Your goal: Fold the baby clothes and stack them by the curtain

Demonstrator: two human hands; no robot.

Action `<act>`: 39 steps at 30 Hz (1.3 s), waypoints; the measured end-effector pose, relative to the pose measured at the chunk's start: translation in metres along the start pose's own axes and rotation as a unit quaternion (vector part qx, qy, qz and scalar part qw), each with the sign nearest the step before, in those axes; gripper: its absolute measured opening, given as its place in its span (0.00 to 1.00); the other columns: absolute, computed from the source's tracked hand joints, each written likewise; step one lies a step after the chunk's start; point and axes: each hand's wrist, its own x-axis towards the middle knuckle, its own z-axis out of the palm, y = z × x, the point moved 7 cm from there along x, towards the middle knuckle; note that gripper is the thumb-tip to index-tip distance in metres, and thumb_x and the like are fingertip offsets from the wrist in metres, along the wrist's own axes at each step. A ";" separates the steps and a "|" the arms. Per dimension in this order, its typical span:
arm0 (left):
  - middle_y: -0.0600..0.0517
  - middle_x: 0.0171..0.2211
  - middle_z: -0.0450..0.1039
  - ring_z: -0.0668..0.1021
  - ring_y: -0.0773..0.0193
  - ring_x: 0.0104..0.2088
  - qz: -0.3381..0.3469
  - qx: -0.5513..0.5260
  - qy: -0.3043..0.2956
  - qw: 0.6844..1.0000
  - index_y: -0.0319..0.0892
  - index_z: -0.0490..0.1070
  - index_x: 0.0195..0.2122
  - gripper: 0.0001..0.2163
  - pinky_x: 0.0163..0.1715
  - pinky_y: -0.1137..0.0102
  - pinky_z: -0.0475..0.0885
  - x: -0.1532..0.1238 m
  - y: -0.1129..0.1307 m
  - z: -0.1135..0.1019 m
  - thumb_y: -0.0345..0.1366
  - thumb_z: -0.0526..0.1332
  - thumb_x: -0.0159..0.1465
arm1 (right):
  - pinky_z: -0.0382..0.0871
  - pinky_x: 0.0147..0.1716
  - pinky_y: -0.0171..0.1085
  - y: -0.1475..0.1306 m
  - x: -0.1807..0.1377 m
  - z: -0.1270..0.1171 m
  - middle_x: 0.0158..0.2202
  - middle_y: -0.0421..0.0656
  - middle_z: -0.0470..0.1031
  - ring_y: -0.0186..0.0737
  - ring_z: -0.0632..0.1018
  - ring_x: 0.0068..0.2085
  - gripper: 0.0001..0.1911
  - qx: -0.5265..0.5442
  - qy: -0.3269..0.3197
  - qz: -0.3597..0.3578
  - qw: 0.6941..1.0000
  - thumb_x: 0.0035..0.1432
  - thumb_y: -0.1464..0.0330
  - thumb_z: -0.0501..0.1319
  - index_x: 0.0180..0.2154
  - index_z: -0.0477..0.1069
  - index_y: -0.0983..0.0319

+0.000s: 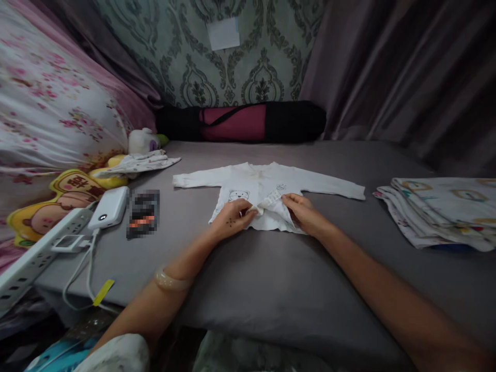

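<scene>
White shirt (pixel 253 185) in inward-facing pinches of left hand (pixel 232 218) and right hand (pixel 306 212)

A power bank (pixel 111 205) lies beside a power strip (pixel 43 254).

Pale bangle (pixel 170 280), bare forearms (pixel 356 263)
A smooth, rounded band on the left forearm (pixel 197 256) — small dark marks (pixel 231 222) dotting the back of the left hand (pixel 234 214) — and a whitish, faintly mottled sleeve (pixel 120 354)
</scene>
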 end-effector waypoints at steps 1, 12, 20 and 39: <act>0.53 0.27 0.67 0.69 0.68 0.27 -0.002 -0.001 0.038 0.999 0.39 0.72 0.29 0.12 0.29 0.73 0.64 0.000 0.001 -0.004 0.41 0.56 0.65 | 0.57 0.22 0.32 -0.004 -0.001 -0.001 0.22 0.34 0.65 0.32 0.65 0.22 0.19 0.003 0.007 -0.008 1.000 0.48 0.51 0.62 0.32 0.67 0.59; 0.47 0.38 0.75 0.75 0.59 0.41 0.146 0.160 -0.137 0.967 0.42 0.76 0.43 0.13 0.45 0.66 0.67 -0.019 0.036 0.025 0.41 0.54 0.69 | 0.63 0.34 0.34 -0.042 -0.044 0.045 0.32 0.40 0.72 0.34 0.71 0.33 0.11 -0.362 -0.100 -0.276 0.885 0.66 0.65 0.52 0.35 0.70 0.61; 0.52 0.25 0.73 0.71 0.67 0.26 -0.068 0.094 -0.012 0.993 0.39 0.75 0.30 0.18 0.26 0.73 0.61 -0.014 -0.004 -0.048 0.46 0.53 0.66 | 0.65 0.40 0.37 -0.041 -0.072 0.067 0.42 0.46 0.72 0.40 0.73 0.42 0.14 -0.527 -0.197 -0.312 0.765 0.66 0.63 0.53 0.47 0.74 0.57; 0.55 0.16 0.64 0.63 0.70 0.19 -0.347 -0.026 -0.032 0.937 0.39 0.69 0.21 0.24 0.19 0.74 0.54 -0.054 -0.072 -0.050 0.60 0.60 0.50 | 0.59 0.24 0.35 -0.013 -0.054 -0.067 0.24 0.42 0.75 0.40 0.75 0.27 0.21 -0.520 0.053 0.038 0.852 0.53 0.50 0.57 0.24 0.73 0.59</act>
